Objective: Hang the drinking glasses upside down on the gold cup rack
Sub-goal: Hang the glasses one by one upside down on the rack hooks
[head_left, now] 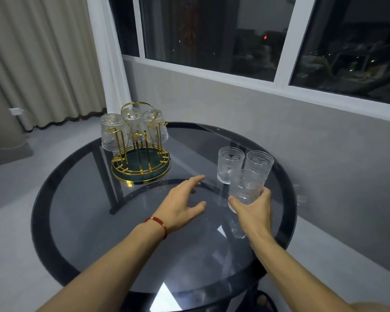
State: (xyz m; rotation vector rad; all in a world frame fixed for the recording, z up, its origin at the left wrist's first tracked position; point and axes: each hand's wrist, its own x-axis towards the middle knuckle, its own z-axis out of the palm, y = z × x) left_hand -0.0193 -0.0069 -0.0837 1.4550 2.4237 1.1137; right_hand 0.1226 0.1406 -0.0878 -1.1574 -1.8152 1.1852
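The gold cup rack (142, 167) with a dark green base stands at the table's far left. Three clear ribbed glasses hang upside down on its back pegs: one at the left (111, 134), one in the middle (131, 121), one at the right (156, 126); the front pegs are bare. At the right, two glasses stand upright, one (230, 164) beside the other (259, 165). My right hand (253, 212) grips a third glass (245, 190) in front of them, tilted away from me. My left hand (180, 203), with a red wrist cord, hovers open over the table's middle.
The round dark glass table (95, 233) has a thick black rim. A grey wall with dark windows runs close behind and to the right. Curtains and a wall socket are at the far left.
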